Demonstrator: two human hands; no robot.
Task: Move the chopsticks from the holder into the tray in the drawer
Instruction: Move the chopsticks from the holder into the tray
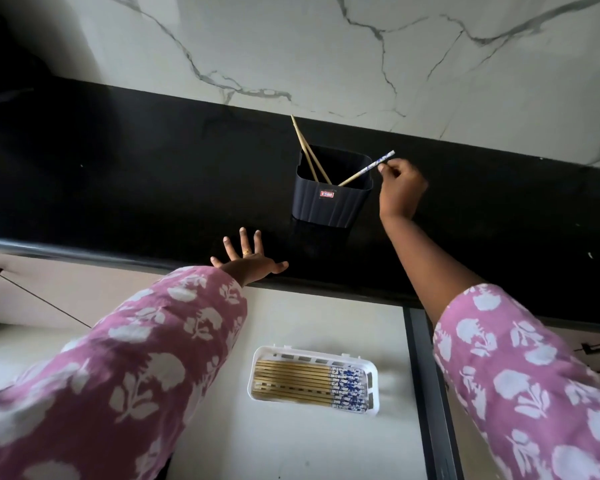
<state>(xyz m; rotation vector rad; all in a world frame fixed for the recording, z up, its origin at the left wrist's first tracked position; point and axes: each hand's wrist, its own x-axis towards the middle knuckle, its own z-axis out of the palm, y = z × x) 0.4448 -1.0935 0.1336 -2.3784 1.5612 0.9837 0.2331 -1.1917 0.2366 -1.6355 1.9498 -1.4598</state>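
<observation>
My right hand (400,188) pinches the patterned chopstick (364,171) in the holder (329,206); left hand (250,258) is spread flat on the bench (118,185). Next: lift it clear, lay it in the tray (374,386).

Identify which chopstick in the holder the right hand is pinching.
The chopstick leaning right, its blue-and-white patterned end up, pinched near that end by the right hand. The other two chopsticks lean left in the holder, plain ends up, untouched.

black holder (329,206): 1 | holder chopsticks (307,152): 3 | white tray (374,389): 1 | tray chopsticks (291,382): approx 9, packed | left hand (248,261), right hand (400,188): 2
</observation>
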